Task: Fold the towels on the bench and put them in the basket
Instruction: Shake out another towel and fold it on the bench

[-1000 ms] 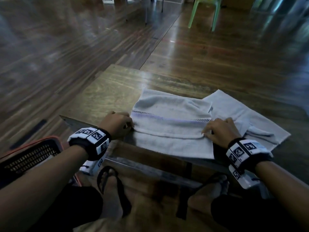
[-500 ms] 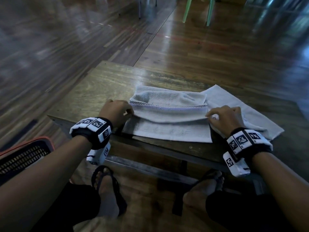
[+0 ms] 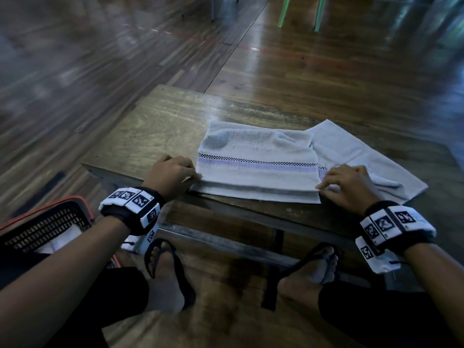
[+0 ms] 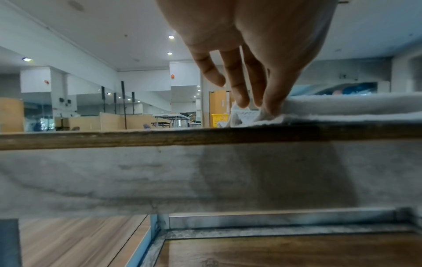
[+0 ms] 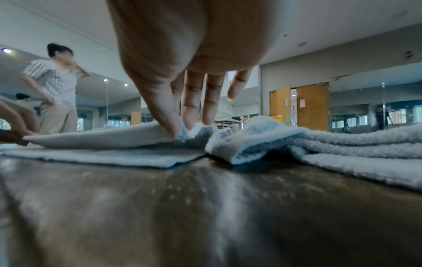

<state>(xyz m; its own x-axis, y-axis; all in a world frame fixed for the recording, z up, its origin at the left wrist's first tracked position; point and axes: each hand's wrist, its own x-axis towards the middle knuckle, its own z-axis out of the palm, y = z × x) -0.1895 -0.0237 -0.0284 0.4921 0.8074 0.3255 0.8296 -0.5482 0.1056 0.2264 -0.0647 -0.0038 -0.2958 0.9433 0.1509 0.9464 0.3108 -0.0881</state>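
Observation:
A pale towel (image 3: pixel 256 146) with a checked and purple band lies folded on the wooden bench (image 3: pixel 163 129). My left hand (image 3: pixel 192 175) pinches its top layer at the left near corner, seen close in the left wrist view as left hand (image 4: pixel 262 106) on towel (image 4: pixel 354 104). My right hand (image 3: pixel 324 188) pinches the right near corner; thumb and fingers of the right hand (image 5: pixel 178 130) hold the towel's (image 5: pixel 102 139) upper layer just above the lower one. A second towel (image 3: pixel 351 151) lies rumpled to the right, partly under the first. The basket (image 3: pixel 42 227) stands at lower left.
The basket is dark with an orange rim and holds white cloth. My feet in sandals are under the bench's near edge (image 4: pixel 160 137). Green chair legs (image 3: pixel 298 11) stand far back. A person (image 5: pixel 54 86) stands in the background beyond the bench.
Both hands kept their pinch on the towel's corners and drew the banded top layer toward the near edge. The towel now lies flatter, and none of it overhangs the bench.

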